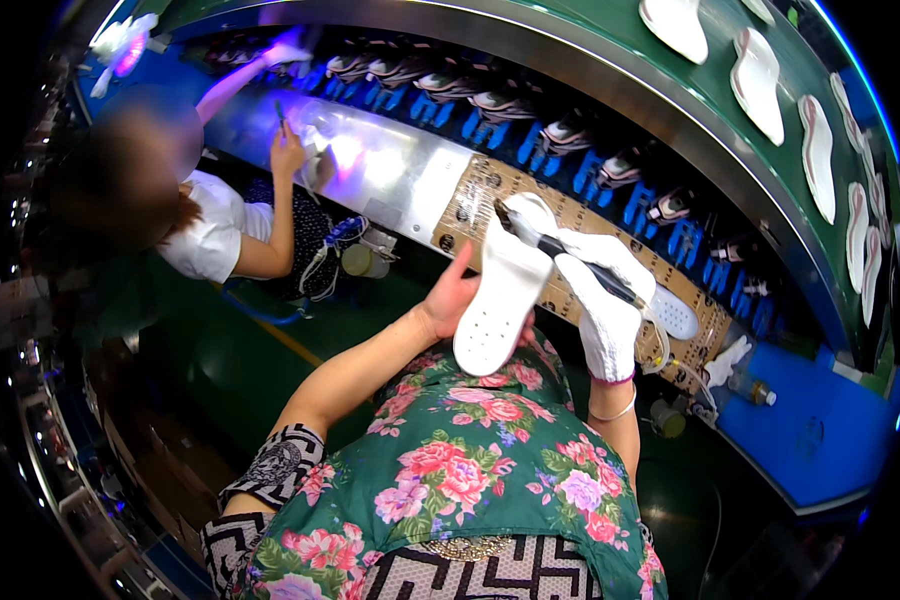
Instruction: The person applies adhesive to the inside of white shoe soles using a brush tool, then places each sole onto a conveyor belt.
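Observation:
My left hand (pixel 452 298), bare, grips a white shoe sole (pixel 503 290) from underneath and holds it tilted over my lap, its perforated face up. My right hand (pixel 602 290) wears a white glove and is closed on a dark-handled brush (pixel 560 252) whose tip rests on the upper end of the sole. Both hands are in front of a tan perforated work board (pixel 490 185) at the edge of the bench. A second white sole (pixel 675 312) lies on that board just right of my gloved hand.
A blue conveyor carries a row of shoes on holders (pixel 560 135); above it a green belt bears several white soles (pixel 757 70). A seated person in a white shirt (pixel 215 230) works at the left under purple light. A small bottle (pixel 753 388) stands on the blue ledge at the right.

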{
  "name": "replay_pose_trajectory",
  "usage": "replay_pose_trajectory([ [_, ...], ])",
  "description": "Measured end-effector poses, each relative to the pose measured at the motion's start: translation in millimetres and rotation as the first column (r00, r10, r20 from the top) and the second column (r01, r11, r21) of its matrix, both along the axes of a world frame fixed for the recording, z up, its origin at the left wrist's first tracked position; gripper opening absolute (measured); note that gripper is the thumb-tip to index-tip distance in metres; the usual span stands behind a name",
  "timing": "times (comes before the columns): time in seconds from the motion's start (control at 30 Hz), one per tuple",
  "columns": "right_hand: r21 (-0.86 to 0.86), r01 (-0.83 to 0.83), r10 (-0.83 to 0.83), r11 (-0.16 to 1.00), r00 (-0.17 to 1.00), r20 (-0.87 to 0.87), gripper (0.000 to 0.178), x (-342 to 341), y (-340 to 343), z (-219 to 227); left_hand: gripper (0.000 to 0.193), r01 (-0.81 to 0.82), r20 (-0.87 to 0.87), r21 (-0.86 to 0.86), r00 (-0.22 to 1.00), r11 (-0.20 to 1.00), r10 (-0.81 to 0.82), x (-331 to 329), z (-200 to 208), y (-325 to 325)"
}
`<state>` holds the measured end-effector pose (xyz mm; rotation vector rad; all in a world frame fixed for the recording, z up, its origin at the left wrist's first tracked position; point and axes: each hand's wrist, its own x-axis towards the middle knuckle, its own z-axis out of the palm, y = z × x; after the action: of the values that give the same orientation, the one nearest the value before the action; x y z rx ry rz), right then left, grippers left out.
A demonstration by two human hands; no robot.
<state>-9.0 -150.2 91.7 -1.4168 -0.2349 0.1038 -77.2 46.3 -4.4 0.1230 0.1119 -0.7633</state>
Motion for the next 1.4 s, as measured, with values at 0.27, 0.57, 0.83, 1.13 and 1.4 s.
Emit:
replay_pose_trajectory([
  [0.27,-0.089,0.100,-0.093,0.991,0.993,0.076,0.022,4.5,9.7,22.9,0.118,-0.258,-0.026,0.199,0.963,0.945,0.268,37.7,45.8,-27.0],
  [0.57,-0.456,0.373,0.049,0.808,0.728,0.683,0.024,11.8,11.6,22.6,0.097,-0.354,0.202,0.438,0.934,0.826,0.294,38.2,50.6,-57.3],
  [0.83,-0.190,0.074,-0.013,0.979,0.952,0.305,0.025,-2.2,14.7,23.1,0.099,-0.380,0.160,0.411,0.925,0.829,0.344,46.4,41.4,-41.4],
  [1.13,-0.425,0.141,0.151,0.894,0.797,0.584,0.026,-5.2,22.6,16.4,0.097,-0.365,0.240,0.526,0.930,0.768,0.278,52.9,42.9,-25.6],
  [1.4,-0.505,0.196,0.199,0.841,0.755,0.625,0.029,-1.3,19.5,14.0,0.102,-0.461,0.258,0.488,0.888,0.741,0.382,66.4,47.9,-20.1],
])
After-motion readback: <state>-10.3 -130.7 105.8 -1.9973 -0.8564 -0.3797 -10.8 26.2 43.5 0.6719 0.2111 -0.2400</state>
